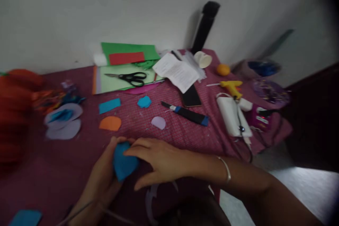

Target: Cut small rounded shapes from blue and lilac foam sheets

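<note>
Left hand [104,171] is cupping a blue piece [125,166] low in the view, just in front of the wearer, above the pink cloth [182,137]. Its thumb side is lying along the left edge, the other fingers mostly hiding behind; the grip is looking closed around the piece.

Right hand [161,159] is reaching across from the other side. Its fingertips are resting on the upper part of the blue piece, while the thumb is standing clear below, so thumb and fingers are parting rather than pinching. Whether the fingers are pressing or only touching, I cannot tell; blur is softening the edges.

Step in hand, as I am judging it: handling or shaping the piece, left steadying, right working the surface. The next move is likely calling for a firm left hold and light, careful right fingertips, so the piece is not creasing or slipping.

Beyond the hands, an orange half-round [110,123], a lilac piece [158,123], a blue strip [109,106] and a small blue flower shape [144,102] are lying apart from one another. A knife [190,116] is lying to the right, scissors [136,78] and a yellow glue gun [231,86] farther off, none being touched.
</note>
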Tool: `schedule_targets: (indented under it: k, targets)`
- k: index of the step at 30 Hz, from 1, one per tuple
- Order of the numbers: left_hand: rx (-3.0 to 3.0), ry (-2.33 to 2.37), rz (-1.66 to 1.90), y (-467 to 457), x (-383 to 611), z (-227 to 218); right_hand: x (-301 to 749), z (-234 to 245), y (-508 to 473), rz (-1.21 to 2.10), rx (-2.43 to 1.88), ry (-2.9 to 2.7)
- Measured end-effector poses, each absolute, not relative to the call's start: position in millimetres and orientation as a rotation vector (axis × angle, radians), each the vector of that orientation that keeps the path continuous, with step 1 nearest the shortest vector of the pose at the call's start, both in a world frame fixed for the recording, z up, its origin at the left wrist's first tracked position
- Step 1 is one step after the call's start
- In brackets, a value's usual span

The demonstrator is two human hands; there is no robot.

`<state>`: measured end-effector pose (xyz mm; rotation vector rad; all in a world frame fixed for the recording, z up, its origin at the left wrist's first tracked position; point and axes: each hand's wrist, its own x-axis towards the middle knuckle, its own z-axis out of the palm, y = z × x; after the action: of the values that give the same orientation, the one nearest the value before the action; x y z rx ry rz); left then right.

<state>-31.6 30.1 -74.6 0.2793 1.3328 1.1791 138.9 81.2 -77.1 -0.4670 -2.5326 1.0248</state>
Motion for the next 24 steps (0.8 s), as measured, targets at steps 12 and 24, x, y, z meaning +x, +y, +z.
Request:
schedule_targets:
  k: [12, 24]
  targets:
    - [0.12, 1.256, 1.309, 27.6, -20.0, -67.2, 132.7, -82.7, 77.2, 1.242, -0.534, -2.419]
    - [0.143, 1.051, 1.301, 27.8, -26.0, -69.2, 130.0, -96.4, 78.7, 1.376, -0.518, -2.139]
